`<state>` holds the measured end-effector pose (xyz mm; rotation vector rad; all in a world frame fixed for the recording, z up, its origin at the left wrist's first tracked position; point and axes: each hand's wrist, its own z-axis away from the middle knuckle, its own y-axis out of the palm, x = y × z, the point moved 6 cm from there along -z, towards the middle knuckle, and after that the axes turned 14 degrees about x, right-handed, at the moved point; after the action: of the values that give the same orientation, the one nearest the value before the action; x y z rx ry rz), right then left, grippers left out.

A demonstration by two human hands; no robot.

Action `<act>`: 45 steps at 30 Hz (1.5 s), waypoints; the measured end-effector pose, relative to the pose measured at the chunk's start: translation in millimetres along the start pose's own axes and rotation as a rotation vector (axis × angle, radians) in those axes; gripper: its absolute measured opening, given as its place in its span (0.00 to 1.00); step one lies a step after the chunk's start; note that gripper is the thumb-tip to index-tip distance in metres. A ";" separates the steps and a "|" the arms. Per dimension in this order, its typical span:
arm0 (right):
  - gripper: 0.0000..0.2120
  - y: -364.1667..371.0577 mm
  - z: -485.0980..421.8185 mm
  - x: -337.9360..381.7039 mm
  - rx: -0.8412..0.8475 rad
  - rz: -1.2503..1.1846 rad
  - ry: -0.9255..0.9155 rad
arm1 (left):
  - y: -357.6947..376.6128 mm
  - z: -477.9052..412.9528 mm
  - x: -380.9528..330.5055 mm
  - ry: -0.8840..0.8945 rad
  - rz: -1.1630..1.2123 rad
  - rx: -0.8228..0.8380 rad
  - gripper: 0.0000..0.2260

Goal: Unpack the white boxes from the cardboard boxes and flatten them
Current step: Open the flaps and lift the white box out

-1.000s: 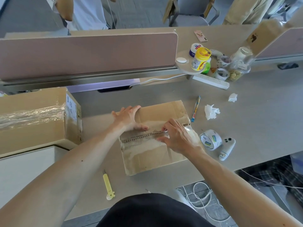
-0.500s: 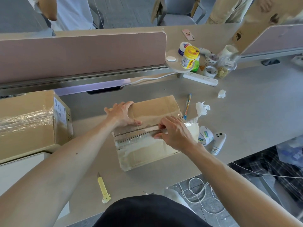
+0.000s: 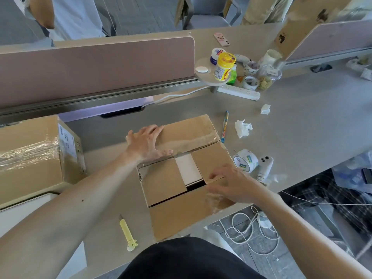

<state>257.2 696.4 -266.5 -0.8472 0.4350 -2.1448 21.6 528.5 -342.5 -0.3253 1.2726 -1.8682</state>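
Observation:
A brown cardboard box (image 3: 181,137) lies on the grey desk in front of me with both long outer flaps folded out. The two inner flaps lie flat, and a white box (image 3: 187,168) shows in the gap between them. My left hand (image 3: 147,143) presses flat on the far outer flap, fingers spread. Over the right inner flap's near edge lies my right hand (image 3: 229,184), fingers extended and touching the cardboard; it holds nothing that I can see. A second, sealed cardboard box (image 3: 30,156) wrapped in clear tape stands at the left.
A yellow utility knife (image 3: 127,232) lies near the desk's front edge. A tape roll (image 3: 245,160) and a white controller (image 3: 264,167) sit right of the box, with crumpled tissues (image 3: 242,127) behind. Bottles, jars and a power strip (image 3: 239,91) crowd the back. A pink divider (image 3: 90,67) runs across.
The taped seam is now open: the near outer flap has swung down towards me and the far flap back. My right hand moved from the seam to the right inner flap.

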 end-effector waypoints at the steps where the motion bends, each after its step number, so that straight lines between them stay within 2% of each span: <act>1: 0.21 4.7 -6.7 -8.5 -0.033 0.017 0.019 | 1.1 -0.5 -2.1 -0.003 -0.008 0.023 0.54; 3: 0.27 11.5 -20.1 -21.6 -0.113 0.017 0.046 | 4.1 -2.1 -6.9 -0.016 -0.036 0.083 0.61; 5: 0.33 16.4 -33.9 -29.1 -0.156 0.027 0.097 | 5.5 -3.5 -10.5 -0.036 -0.060 0.121 0.64; 9: 0.40 17.6 -56.3 -30.9 -0.278 0.110 0.146 | 0.1 -4.3 -14.9 -0.033 -0.093 0.092 0.62; 14: 0.46 15.6 -70.9 -31.2 -0.325 0.132 0.166 | -7.9 -5.6 -17.1 0.011 -0.120 0.074 0.58; 21: 0.47 15.5 -73.6 -34.9 -0.334 0.129 0.171 | -19.6 -12.1 -14.6 0.059 -0.088 0.111 0.57; 26: 0.47 15.6 -75.1 -36.8 -0.342 0.122 0.173 | -29.7 -17.8 -15.9 0.102 -0.082 0.134 0.44; 31: 0.47 16.2 -75.3 -38.0 -0.355 0.100 0.170 | -39.0 -18.3 -16.4 0.087 -0.058 0.194 0.41; 37: 0.47 16.1 -74.5 -38.5 -0.360 0.088 0.173 | -47.5 -16.6 -19.8 0.101 -0.001 0.296 0.28; 42: 0.46 16.6 -74.0 -40.4 -0.347 0.076 0.178 | -53.1 -13.8 -24.2 0.095 -0.006 0.358 0.25; 45: 0.46 17.3 -74.5 -38.5 -0.344 0.089 0.169 | -71.8 -15.0 -22.6 0.161 0.208 0.302 0.28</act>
<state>233.3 717.1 -346.1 -0.8164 0.9313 -2.0976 -8.6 565.2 -282.3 0.1161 1.0607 -1.8986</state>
